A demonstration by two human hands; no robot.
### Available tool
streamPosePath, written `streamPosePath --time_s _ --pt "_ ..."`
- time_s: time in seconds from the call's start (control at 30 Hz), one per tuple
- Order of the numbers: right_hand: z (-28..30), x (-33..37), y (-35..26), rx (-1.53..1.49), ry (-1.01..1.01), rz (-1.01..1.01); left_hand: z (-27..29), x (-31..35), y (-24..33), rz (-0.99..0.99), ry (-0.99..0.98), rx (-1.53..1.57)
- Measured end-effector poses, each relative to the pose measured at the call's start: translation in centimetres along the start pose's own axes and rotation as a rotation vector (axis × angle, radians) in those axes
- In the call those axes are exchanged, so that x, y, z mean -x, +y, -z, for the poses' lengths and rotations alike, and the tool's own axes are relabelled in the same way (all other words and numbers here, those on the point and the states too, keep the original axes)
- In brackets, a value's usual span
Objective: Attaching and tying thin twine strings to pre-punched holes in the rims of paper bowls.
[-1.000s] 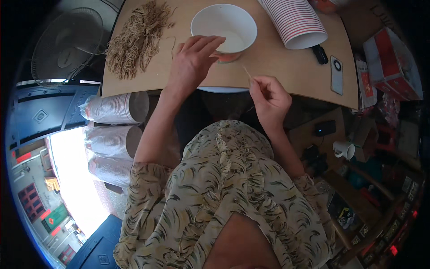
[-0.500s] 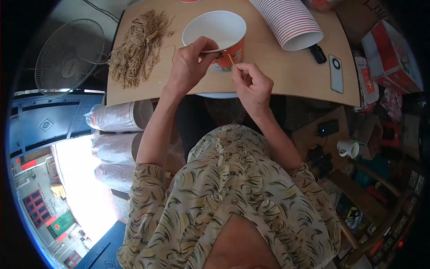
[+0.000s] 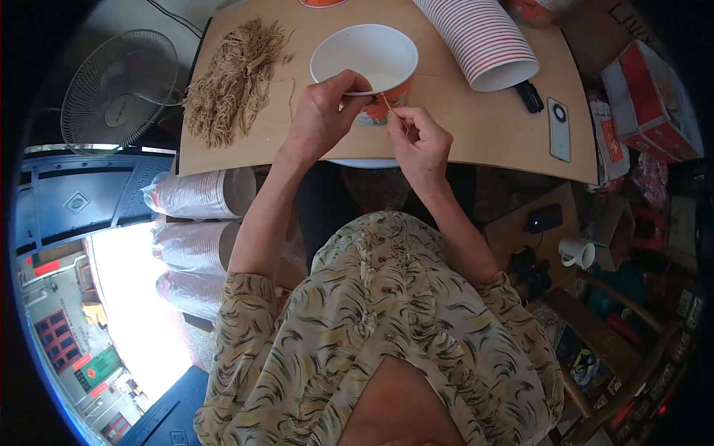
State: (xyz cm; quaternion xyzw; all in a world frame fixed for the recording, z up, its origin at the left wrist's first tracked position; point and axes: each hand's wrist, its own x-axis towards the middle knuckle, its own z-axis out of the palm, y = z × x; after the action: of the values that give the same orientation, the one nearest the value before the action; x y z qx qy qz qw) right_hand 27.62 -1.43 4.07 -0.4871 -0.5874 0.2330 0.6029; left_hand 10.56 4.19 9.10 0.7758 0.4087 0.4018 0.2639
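Head cam: left hand (image 3: 320, 115) pretty much pinched narrow on near rim of white-and-orange paper bucket (image 3: 364, 58), bucket standing just beyond both hands. Right hand (image 3: 422, 151) pinching thin tan cord (image 3: 387, 103) — tip up by bucket's near side, can't tell if touching. Messy tan cord bundle (image 3: 229, 88) off left of left hand. Stacked paper buckets (image 3: 483, 41) beyond right hand, phone (image 3: 558, 132) out to its right — all on wooden table (image 3: 483, 134).

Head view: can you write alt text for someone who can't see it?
A person's left hand holds an open tub by its near rim; the right hand pinches a thin tan strand beside it. Tangled strands lie left, stacked tubs right.
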Motion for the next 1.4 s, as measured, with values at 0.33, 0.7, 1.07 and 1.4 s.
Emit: streamPosePath --time_s 0.33,0.7,1.07,1.4 --pt "-0.3 -0.1 0.6 0.019 -0.025 -0.062 0.0 0.7 0.9 0.054 -0.074 -0.009" --pt "-0.7 0.4 1.8 0.025 -0.014 -0.077 -1.4 1.8 1.5 -0.077 -0.115 -0.212" --pt "0.0 -0.1 1.0 -0.005 -0.084 -0.154 -1.7 1.6 0.6 0.021 -0.104 -0.102" --pt "1.8 -2.6 -1.0 0.191 -0.189 -0.088 -1.6 1.4 0.2 0.038 -0.162 -0.072"
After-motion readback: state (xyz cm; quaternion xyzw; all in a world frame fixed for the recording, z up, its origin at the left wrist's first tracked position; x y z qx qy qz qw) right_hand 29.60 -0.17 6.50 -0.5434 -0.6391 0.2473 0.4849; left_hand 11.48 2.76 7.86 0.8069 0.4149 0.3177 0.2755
